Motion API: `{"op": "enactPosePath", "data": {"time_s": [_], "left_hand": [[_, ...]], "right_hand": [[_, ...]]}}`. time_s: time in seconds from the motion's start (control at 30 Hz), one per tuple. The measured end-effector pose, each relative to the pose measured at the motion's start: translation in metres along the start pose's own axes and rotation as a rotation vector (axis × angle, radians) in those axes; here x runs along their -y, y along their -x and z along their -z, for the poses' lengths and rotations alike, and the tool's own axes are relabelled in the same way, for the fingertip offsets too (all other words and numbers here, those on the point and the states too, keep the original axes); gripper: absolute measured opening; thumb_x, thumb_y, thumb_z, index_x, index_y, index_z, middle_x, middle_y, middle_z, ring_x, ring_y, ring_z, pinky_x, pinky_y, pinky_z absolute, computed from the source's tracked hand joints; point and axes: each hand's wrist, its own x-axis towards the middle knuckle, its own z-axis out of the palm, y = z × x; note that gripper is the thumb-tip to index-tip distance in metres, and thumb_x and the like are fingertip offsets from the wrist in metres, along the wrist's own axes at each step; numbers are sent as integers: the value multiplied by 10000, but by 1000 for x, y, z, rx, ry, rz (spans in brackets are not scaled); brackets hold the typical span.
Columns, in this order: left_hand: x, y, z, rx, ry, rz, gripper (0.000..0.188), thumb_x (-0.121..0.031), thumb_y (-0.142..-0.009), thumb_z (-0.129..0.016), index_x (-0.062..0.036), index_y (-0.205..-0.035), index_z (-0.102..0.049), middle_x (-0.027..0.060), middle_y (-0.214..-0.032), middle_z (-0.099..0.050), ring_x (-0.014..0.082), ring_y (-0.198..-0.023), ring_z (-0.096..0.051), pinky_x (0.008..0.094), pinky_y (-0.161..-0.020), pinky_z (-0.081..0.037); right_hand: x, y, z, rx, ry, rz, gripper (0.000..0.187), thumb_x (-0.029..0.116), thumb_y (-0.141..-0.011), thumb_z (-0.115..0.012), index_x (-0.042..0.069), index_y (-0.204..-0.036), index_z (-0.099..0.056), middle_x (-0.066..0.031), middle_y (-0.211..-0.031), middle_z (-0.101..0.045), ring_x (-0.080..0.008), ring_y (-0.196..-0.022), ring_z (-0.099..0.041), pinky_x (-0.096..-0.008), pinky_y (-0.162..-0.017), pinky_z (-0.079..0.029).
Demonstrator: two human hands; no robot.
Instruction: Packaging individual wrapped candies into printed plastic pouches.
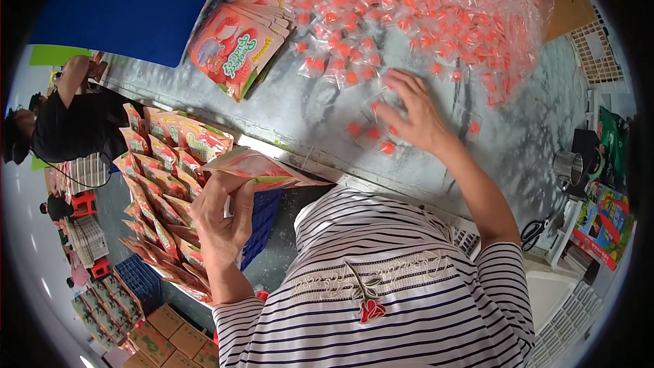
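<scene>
My left hand [225, 215] grips a printed pink-and-green pouch [262, 165], tilted near the table's front edge. Over the tabletop, my right hand [414, 114] has its fingers spread, right beside several red candies in clear wrappers [372, 133]. Whether its fingertips touch any of them I cannot tell. Beyond it lies a large heap of the same wrapped red candies [436, 20]. Farther left on the table, a fanned stack of flat printed pouches [235, 44] rests.
Many filled pouches [163, 191] stand in rows in a blue crate at my left. A blue panel [116, 7] covers the far left. Scissors [533, 233] and a metal cup [567, 167] are at the right. Another person [78, 119] works at the left. Cardboard boxes [170, 341] sit lower left.
</scene>
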Motion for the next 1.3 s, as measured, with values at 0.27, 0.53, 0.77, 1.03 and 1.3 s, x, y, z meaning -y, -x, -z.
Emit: {"op": "enactPosePath", "data": {"time_s": [0.27, 0.53, 0.77, 1.03, 1.3], "left_hand": [[-8, 2, -7, 58, 23, 3, 90, 56, -804, -657, 29, -882, -623, 121, -766, -609, 224, -626, -574, 273, -594, -453], [-21, -13, -7, 96, 9, -139, 117, 78, -778, -658, 26, -877, -623, 113, -733, -584, 228, -597, -555, 289, -562, -439], [-21, -9, -4, 33, 18, -116, 112, 66, -792, -663, 19, -888, -630, 98, -726, -577, 168, -557, -528, 268, -523, -423], [-31, -12, 1, 65, -20, -171, 150, 71, -755, -680, 8, -879, -625, 106, -743, -584, 242, -612, -570, 315, -556, -458], [-38, -45, -26, 184, -3, -447, 136, -63, -799, -677, -5, -882, -586, 131, -799, -604, 326, -687, -611, 397, -613, -510]], "right_hand": [[31, 32, -43, 151, 359, 260, 642, 487, -740, -697, 146, -1268, -561, -181, -1390, -393, -374, -1322, -312, -492, -1091, -280], [3, 42, -32, 50, 481, 427, 279, 203, -719, -714, 107, -976, -665, -68, -1096, -550, -250, -974, -539, -361, -675, -517], [51, 24, -48, 210, 211, 316, 162, 184, -832, -611, 116, -975, -647, -82, -867, -563, -264, -789, -628, -385, -619, -533], [36, 13, -37, 428, 326, 120, 173, 198, -907, -536, 74, -979, -634, -110, -911, -626, -304, -838, -656, -441, -653, -532], [126, -17, 76, 76, -558, -101, 158, 116, -816, -726, 26, -925, -655, -5, -735, -571, -44, -694, -526, -244, -588, -441]]}}
